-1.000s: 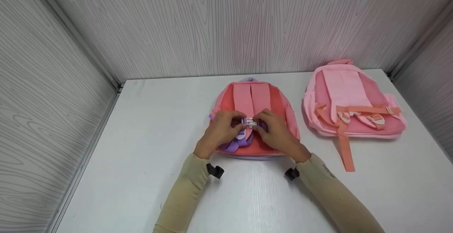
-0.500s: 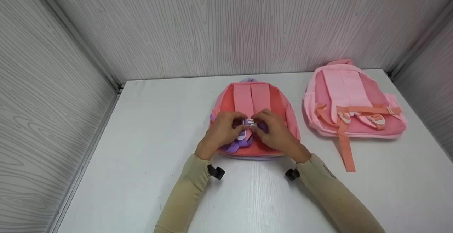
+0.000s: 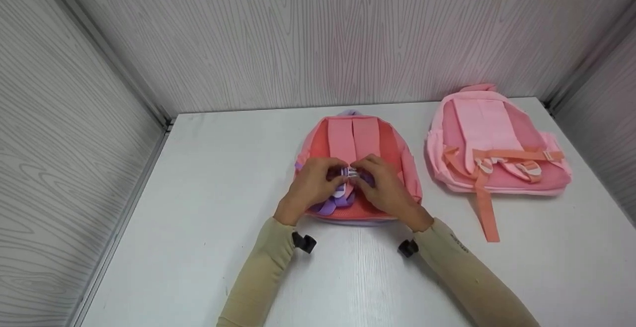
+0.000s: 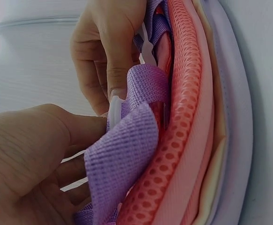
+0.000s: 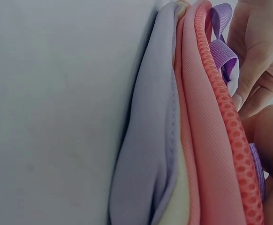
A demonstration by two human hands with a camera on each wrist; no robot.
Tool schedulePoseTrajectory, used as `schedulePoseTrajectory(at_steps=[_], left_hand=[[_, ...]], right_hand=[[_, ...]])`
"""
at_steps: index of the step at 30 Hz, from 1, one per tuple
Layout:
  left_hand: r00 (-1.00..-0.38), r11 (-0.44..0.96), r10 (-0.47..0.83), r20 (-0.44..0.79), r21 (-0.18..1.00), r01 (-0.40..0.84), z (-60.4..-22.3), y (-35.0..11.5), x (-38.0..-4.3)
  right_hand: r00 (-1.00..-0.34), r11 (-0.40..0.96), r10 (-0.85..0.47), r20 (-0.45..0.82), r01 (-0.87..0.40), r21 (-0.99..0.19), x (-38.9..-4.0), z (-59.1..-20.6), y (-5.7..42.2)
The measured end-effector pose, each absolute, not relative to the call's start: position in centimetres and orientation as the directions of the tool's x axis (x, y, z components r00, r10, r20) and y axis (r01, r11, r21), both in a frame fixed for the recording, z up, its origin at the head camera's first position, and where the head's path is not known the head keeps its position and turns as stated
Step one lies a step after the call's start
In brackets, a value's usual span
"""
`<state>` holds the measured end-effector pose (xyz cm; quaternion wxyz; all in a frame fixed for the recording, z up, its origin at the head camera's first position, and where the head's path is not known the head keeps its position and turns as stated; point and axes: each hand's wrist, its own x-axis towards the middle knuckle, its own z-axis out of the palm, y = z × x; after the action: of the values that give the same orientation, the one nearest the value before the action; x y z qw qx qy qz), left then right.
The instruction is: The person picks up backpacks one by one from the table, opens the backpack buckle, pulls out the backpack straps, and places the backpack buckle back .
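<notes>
A coral-pink backpack (image 3: pixel 339 135) lies with its shoulder straps up on the white table. Over its middle, both hands pinch a small white side-release buckle (image 3: pixel 352 172) on purple webbing. The left hand (image 3: pixel 315 180) grips the buckle's left part between thumb and fingers. From the other side, the right hand (image 3: pixel 385 185) pinches the right part. Whether the two parts are fully clipped together cannot be told. A purple strap end (image 4: pixel 122 159) loops beside the left hand in the left wrist view. Fingers hide much of the buckle in both wrist views.
Right of the hands lies a second, light-pink backpack (image 3: pixel 492 128), with an orange strap (image 3: pixel 486 212) trailing toward the front. The white table (image 3: pixel 223 168) meets grey wood-grain walls (image 3: pixel 298 39) at the back and sides.
Over the past second, the hands have come slightly closer together and less of the buckle shows between them. The right forearm has shifted a little left. Both backpacks stay in place.
</notes>
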<state>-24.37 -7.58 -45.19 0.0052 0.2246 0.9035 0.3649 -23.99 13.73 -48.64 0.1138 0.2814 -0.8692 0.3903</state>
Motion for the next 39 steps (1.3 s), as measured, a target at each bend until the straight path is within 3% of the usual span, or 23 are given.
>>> schedulePoseTrajectory(at_steps=[14, 24, 39], left_hand=[[-0.890, 0.618, 0.431, 0.147, 0.671, 0.410, -45.15, -7.65, -24.48], [-0.893, 0.621, 0.440, 0.098, 0.685, 0.381, -45.05, -7.92, -24.60], [-0.888, 0.615, 0.437, 0.143, 0.673, 0.411, -45.13, -8.26, -24.62]], right_hand=[[-0.775, 0.522, -0.404, 0.485, -0.631, -0.574, -24.24, -48.72, 13.73], [-0.783, 0.508, -0.385, 0.488, -0.621, -0.597, -24.35, -48.82, 13.84], [-0.773, 0.485, -0.375, 0.512, -0.634, -0.602, -24.32, -48.68, 13.90]])
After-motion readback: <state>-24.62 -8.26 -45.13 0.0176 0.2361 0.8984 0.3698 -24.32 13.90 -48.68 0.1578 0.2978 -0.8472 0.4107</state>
